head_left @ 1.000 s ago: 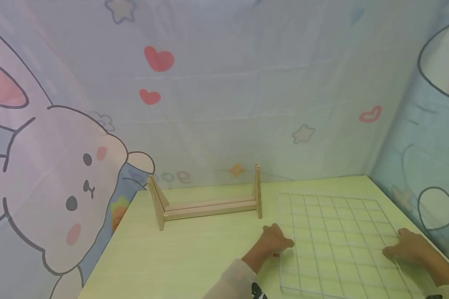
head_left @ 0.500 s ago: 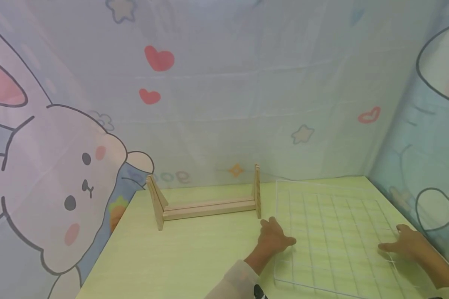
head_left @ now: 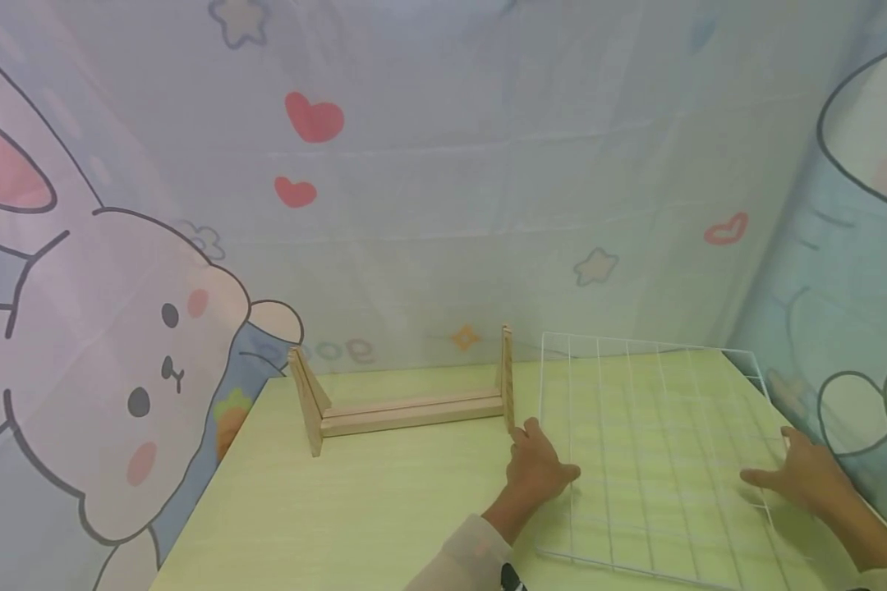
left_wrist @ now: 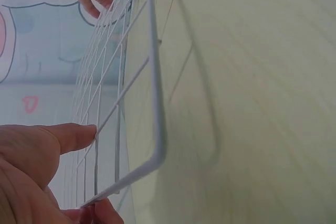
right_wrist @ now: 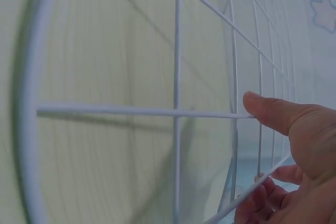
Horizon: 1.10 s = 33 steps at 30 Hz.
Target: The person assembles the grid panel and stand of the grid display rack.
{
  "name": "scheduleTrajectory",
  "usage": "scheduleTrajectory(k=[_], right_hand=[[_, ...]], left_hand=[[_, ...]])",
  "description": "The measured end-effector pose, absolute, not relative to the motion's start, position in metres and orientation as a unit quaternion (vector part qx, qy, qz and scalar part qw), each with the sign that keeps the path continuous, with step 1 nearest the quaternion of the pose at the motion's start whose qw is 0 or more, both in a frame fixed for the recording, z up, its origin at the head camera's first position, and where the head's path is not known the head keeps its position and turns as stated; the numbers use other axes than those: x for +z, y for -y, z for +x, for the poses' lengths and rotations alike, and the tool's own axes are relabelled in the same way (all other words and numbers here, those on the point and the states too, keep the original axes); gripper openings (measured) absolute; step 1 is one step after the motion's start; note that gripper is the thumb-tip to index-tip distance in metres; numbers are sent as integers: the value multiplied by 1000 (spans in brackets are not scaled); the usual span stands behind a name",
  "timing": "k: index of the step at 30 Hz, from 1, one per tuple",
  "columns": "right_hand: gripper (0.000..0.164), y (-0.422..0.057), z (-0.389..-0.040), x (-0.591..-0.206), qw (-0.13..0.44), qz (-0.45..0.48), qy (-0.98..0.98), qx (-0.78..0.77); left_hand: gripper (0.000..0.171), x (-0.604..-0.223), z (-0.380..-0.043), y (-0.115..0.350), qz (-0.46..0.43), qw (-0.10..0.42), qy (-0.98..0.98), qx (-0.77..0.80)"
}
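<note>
A white wire grid panel [head_left: 612,566] is held at its two sides, on the right of the table. My left hand [head_left: 535,472] grips its left edge, the thumb over the wires and fingers curled beneath, as the left wrist view shows. On the opposite edge my right hand [head_left: 809,476] holds it likewise, with the thumb [right_wrist: 270,111] along a cross wire and fingers under the rim. The panel's far edge is raised and overlaps the backdrop in the head view. Its shadow falls on the table in both wrist views.
To the left of the panel stands a wooden frame [head_left: 414,416] with two upright ends joined by a low crossbar. Its right upright [head_left: 508,377] is close to my left hand. The pale yellow-green table [head_left: 325,517] meets a printed cloth backdrop [head_left: 429,205] behind and at both sides.
The panel's far edge has risen from the table, so the grid now tilts up toward the back. Both hands have moved slightly away from me with it. The wooden frame has stayed put.
</note>
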State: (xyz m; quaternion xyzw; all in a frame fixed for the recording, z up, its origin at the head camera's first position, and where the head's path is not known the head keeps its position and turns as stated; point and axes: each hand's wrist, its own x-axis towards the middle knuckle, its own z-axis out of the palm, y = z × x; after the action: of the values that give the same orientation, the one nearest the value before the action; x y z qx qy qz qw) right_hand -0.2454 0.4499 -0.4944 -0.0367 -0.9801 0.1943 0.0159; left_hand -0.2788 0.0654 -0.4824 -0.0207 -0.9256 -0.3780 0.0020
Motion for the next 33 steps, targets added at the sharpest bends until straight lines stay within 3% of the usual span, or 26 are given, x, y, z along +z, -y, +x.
scheduleTrajectory(k=[6,11,21,33], right_hand=[[119,-449,-245,-492,36,-29,978,205],[110,-445,-243,-485,70,-22,973,218],[113,-440,-242,-477,76,-45,969,230],[118,-431,-239,-470,152,-39,960,233]], left_hand=[[98,-478,-279,-63,-24,-6,925,-379],[109,-475,-280,-60,-28,-11,926,-377],[114,-476,-285,-56,-30,-6,923,-383],[116,-466,-284,-51,-41,22,912,-407]])
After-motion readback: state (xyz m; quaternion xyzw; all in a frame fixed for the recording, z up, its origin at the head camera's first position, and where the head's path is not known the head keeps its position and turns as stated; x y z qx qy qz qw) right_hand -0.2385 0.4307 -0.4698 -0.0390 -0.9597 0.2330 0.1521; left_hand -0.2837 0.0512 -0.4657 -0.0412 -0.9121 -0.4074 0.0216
